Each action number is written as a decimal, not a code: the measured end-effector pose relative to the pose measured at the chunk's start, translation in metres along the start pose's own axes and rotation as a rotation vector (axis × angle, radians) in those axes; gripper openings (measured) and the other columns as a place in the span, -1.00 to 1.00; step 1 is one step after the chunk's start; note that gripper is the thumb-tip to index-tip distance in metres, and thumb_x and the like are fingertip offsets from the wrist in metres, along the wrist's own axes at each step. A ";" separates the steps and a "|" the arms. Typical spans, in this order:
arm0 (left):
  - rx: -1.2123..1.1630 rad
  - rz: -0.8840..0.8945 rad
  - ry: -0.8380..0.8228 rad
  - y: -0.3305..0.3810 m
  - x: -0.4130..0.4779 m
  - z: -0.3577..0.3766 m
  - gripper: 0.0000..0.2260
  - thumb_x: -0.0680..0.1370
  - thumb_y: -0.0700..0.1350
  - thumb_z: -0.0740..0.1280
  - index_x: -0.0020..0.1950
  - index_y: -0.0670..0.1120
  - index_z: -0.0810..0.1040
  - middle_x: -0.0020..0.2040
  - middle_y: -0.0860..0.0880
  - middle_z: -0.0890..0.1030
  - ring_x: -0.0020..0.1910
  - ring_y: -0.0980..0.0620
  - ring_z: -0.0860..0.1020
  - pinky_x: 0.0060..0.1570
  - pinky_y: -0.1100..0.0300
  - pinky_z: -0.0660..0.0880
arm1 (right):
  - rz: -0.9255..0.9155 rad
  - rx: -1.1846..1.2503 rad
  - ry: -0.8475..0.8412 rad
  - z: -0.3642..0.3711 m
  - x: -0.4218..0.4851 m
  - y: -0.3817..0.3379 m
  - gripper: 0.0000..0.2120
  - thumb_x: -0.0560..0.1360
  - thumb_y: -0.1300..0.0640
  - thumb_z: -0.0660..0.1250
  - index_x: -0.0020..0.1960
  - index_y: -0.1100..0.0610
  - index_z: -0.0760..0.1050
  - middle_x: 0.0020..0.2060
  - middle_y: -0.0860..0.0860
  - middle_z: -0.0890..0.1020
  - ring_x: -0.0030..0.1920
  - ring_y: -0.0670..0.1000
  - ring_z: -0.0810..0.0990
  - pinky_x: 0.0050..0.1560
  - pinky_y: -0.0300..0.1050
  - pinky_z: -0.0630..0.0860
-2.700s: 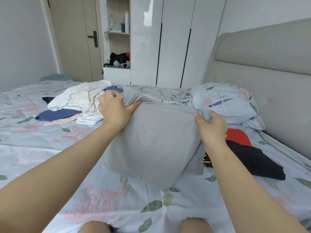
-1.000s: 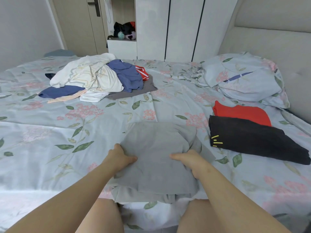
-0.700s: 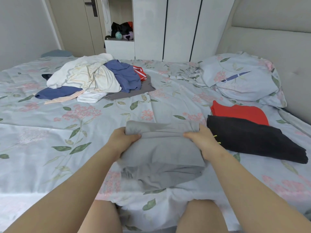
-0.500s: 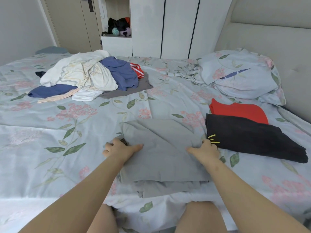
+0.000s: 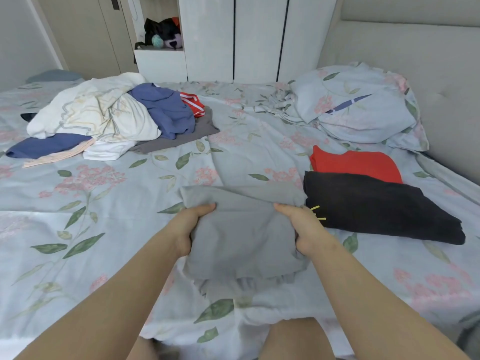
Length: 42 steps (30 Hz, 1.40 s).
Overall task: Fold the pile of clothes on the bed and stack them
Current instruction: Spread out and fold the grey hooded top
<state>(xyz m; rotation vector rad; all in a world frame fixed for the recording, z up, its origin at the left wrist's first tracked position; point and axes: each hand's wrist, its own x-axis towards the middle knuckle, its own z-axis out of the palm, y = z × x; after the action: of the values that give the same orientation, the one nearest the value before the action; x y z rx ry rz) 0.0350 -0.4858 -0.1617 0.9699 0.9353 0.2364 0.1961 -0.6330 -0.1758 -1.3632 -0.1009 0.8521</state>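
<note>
A moment ago both hands lay on top of the grey top point(image 5: 244, 229), which was flat on the bed point(image 5: 104, 216). Now they have taken hold of it. The left hand point(image 5: 191, 227) grips the left side, thumb on top and fingers tucked under. The right hand point(image 5: 302, 229) grips the right side the same way. The grey top looks folded into a thick square, and its near edge seems to be coming up off the bed, right in front of the person.

I think the folding of this one is done and it is ready to go on the stack. The stack sits just to the right: a folded black top point(image 5: 376, 211) touching the grey one's far corner, and a folded red top point(image 5: 355, 162) just behind it. It only needs a short carry to the right, kept level so the folds do not slip open.

There is more to do. The pile of clothes point(image 5: 104, 118) is well apart, far off on the left, white, blue, red and grey all mixed up.

The black top has little yellow marks point(image 5: 318, 213) by the right hand. They are too small to read. I see no other writing.
</note>
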 end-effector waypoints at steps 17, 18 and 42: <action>0.510 0.296 -0.088 0.030 0.053 0.231 -0.28 0.51 -0.12 0.37 0.54 -0.01 0.02 0.39 -0.15 0.35 0.22 -0.14 0.46 0.02 0.12 0.48 | -0.245 -0.550 0.573 -0.181 0.012 -0.125 -0.30 0.39 0.09 0.41 0.45 0.16 0.21 0.29 0.07 0.44 0.21 0.13 0.47 0.17 0.04 0.45; 0.749 0.343 -0.024 0.018 0.063 0.232 -0.23 0.51 -0.09 0.34 0.55 0.04 -0.08 0.45 -0.15 0.22 0.33 -0.18 0.36 0.16 0.08 0.40 | -0.169 -0.785 0.658 -0.190 0.014 -0.114 -0.24 0.40 0.07 0.38 0.50 0.12 0.12 0.38 0.10 0.33 0.31 0.19 0.37 0.27 0.11 0.36; 1.845 0.951 0.364 0.030 0.065 0.104 -0.54 0.63 0.04 0.04 0.53 0.09 0.04 0.54 0.00 0.07 0.54 -0.05 -0.04 0.45 -0.17 -0.12 | -0.443 -1.390 0.266 -0.023 0.029 -0.062 -0.53 0.58 -0.10 0.11 0.47 -0.08 0.20 0.54 0.03 0.05 0.52 0.14 -0.04 0.47 0.09 -0.02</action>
<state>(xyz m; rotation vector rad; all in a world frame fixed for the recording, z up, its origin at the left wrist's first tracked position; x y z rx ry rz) 0.1603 -0.4945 -0.1523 3.1630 0.7780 0.3161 0.2580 -0.6327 -0.1386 -2.5784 -0.8747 0.1091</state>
